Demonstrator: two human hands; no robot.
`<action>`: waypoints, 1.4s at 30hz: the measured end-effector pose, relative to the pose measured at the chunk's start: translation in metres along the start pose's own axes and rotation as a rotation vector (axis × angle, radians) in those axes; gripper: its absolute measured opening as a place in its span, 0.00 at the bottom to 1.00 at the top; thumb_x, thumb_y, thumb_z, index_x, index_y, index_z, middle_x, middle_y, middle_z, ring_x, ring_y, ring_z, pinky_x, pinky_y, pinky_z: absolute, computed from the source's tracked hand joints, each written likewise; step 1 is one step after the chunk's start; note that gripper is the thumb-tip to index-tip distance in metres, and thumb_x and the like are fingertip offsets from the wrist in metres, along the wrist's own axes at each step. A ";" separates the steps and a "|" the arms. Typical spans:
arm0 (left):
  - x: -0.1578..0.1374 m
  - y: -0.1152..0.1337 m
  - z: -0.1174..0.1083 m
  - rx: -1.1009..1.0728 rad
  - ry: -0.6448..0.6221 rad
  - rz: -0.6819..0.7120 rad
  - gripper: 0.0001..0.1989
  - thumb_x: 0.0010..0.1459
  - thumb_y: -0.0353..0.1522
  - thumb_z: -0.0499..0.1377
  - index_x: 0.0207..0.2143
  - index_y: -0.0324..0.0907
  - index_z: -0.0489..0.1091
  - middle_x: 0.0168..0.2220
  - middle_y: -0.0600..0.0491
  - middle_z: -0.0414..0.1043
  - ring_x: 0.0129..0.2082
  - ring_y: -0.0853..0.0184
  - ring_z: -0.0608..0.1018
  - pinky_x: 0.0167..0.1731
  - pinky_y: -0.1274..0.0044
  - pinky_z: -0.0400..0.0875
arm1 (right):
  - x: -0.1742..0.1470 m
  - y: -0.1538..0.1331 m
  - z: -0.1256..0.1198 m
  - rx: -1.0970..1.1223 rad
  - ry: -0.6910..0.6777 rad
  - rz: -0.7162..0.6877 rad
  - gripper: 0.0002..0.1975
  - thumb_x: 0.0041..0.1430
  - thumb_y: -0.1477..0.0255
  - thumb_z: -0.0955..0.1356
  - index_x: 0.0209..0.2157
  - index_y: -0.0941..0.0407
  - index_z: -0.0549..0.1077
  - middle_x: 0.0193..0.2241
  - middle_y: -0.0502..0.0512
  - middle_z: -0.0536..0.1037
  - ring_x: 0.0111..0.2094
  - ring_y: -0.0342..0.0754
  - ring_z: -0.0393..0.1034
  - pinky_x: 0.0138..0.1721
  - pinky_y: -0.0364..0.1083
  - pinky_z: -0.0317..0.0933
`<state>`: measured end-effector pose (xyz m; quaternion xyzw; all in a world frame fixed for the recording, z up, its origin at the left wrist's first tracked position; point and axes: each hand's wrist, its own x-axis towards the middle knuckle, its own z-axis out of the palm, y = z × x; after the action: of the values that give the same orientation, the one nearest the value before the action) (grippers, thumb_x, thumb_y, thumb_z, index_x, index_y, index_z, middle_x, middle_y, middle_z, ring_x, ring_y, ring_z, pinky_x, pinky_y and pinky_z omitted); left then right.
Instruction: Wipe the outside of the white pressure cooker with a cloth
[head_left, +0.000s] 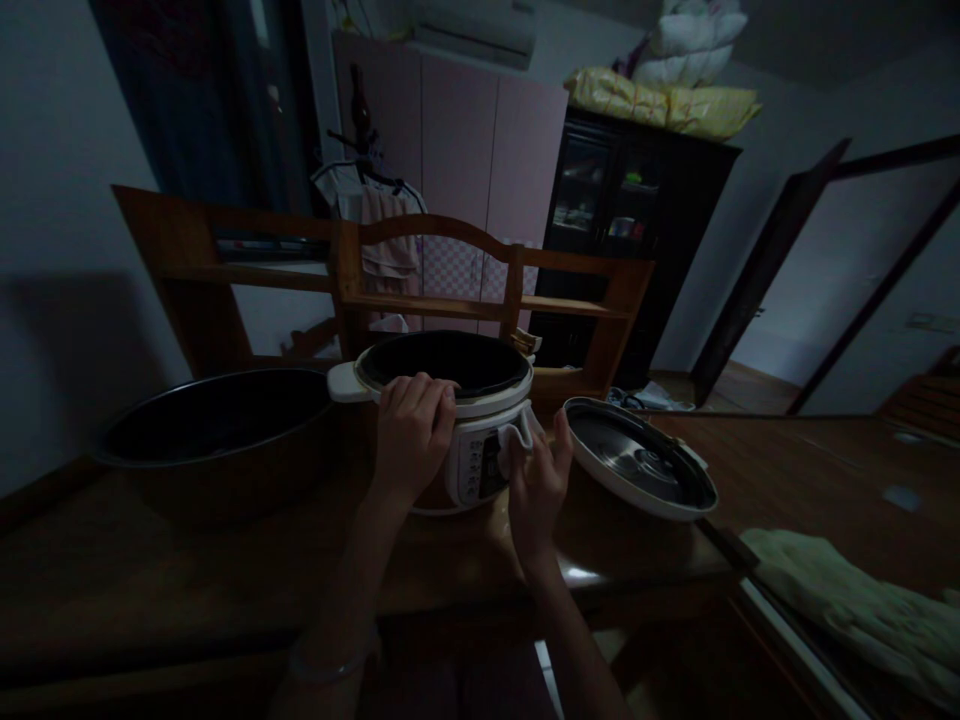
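An electric pressure cooker (469,470) with a white rim and a front button panel stands lidless on the wooden desk. My left hand (412,430) is closed over the front of its rim, with the fingertips at the inner edge. A white cloth (514,440) is pinched in my right hand (538,490) and lies against the right side of the front panel. To the right, the cooker's round lid (637,458) rests with its metal inner side up. At the left stands a large dark round pot (217,475), its inside too dark to make out.
A wooden shelf rack (431,302) runs along the desk's (450,575) far side. Pale green fabric (847,595) lies at the lower right. Behind are pink wardrobes (457,130), a black cabinet (637,250) with yellow bundles (667,105) on top, and a doorway.
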<state>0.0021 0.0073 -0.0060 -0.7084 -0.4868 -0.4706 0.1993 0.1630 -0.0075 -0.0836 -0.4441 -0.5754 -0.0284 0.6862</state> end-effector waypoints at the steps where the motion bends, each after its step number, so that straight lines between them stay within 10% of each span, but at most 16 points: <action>1: 0.000 0.000 0.000 -0.004 -0.001 0.002 0.16 0.70 0.34 0.44 0.42 0.44 0.71 0.38 0.49 0.71 0.42 0.59 0.70 0.52 0.63 0.60 | -0.002 0.000 0.000 -0.017 -0.002 -0.006 0.17 0.71 0.68 0.62 0.57 0.51 0.72 0.68 0.60 0.56 0.66 0.55 0.56 0.64 0.60 0.57; 19: 0.000 0.000 0.000 -0.012 0.039 0.022 0.14 0.69 0.33 0.45 0.41 0.45 0.71 0.36 0.49 0.71 0.41 0.59 0.70 0.49 0.63 0.62 | 0.022 0.003 0.005 0.187 -0.049 0.091 0.22 0.68 0.73 0.61 0.62 0.51 0.68 0.60 0.56 0.72 0.62 0.53 0.66 0.62 0.56 0.61; 42: 0.000 0.000 0.000 0.004 -0.007 -0.001 0.17 0.70 0.34 0.43 0.42 0.44 0.71 0.38 0.49 0.71 0.42 0.59 0.70 0.51 0.64 0.61 | -0.027 -0.021 0.012 0.118 -0.380 -0.443 0.31 0.68 0.85 0.58 0.69 0.51 0.53 0.66 0.58 0.63 0.67 0.52 0.57 0.64 0.54 0.62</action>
<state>0.0017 0.0070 -0.0062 -0.7094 -0.4889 -0.4671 0.1987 0.1335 -0.0250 -0.0944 -0.2644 -0.7771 -0.0600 0.5680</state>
